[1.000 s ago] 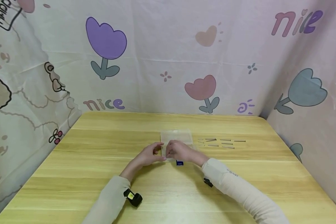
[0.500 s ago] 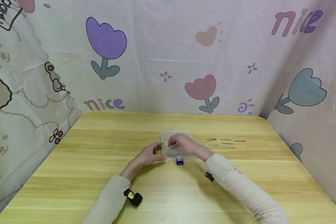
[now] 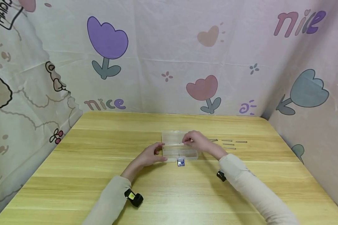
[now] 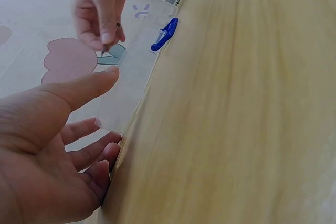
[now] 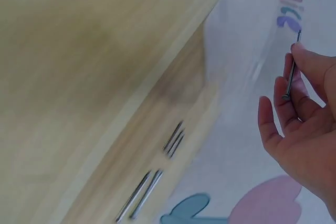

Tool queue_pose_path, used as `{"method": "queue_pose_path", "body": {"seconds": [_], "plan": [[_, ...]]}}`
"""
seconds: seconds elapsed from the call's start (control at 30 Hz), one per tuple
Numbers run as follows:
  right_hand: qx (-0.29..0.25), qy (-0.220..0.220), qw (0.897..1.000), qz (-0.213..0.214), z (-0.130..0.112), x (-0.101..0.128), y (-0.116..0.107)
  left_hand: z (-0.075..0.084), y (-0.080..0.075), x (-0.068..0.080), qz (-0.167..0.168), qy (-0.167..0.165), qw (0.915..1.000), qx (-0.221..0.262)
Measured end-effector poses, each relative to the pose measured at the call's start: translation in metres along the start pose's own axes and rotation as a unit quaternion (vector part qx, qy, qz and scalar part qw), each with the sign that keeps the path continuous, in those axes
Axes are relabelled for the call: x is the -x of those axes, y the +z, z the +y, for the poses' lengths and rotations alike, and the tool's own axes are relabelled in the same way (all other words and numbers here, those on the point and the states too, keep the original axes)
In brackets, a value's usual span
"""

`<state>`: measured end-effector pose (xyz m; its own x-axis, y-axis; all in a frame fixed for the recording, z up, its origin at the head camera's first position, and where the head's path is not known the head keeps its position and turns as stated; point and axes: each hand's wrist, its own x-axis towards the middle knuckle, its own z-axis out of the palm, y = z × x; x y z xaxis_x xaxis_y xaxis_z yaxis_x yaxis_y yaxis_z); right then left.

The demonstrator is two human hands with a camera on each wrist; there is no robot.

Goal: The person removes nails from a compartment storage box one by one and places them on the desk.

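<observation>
A clear plastic box [image 3: 176, 147] lies open on the wooden table [image 3: 101, 162], its blue latch [image 3: 181, 162] at the front edge. My left hand [image 3: 157, 153] rests with relaxed fingers against the box's left end; the left wrist view shows the left hand [image 4: 89, 125] spread beside the clear box [image 4: 134, 72] and blue latch [image 4: 165, 33]. My right hand [image 3: 190, 141] hovers over the box's right part and pinches a thin metal nail [image 3: 182, 143]. The right wrist view shows the nail [image 5: 290, 75] between the thumb and fingers of the right hand [image 5: 302, 124].
Several loose nails [image 3: 228, 144] lie in rows on the table right of the box, also seen as nails [image 5: 157, 174] in the right wrist view. A patterned cloth [image 3: 169, 62] walls in the table at the back and both sides.
My right hand has moved from the box's front edge near the latch up and to the right over the box, with a nail pinched in it. The left hand has stayed put.
</observation>
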<state>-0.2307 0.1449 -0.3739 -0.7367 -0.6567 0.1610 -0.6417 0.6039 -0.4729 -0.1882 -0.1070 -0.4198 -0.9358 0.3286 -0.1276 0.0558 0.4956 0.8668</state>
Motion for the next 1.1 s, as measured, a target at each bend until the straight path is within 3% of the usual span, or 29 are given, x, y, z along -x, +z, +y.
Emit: {"method": "queue_pose_path", "body": {"seconds": [0.63,1.1], "plan": [[-0.002,0.087,0.995,0.040,0.059,0.051,-0.029,-0.001,-0.001,0.000,0.001,0.008,1.0000,-0.004],[0.009,0.157,0.985,0.072,0.088,0.087,-0.052,-0.001,0.000,-0.001,0.002,0.007,1.0000,-0.002]]}}
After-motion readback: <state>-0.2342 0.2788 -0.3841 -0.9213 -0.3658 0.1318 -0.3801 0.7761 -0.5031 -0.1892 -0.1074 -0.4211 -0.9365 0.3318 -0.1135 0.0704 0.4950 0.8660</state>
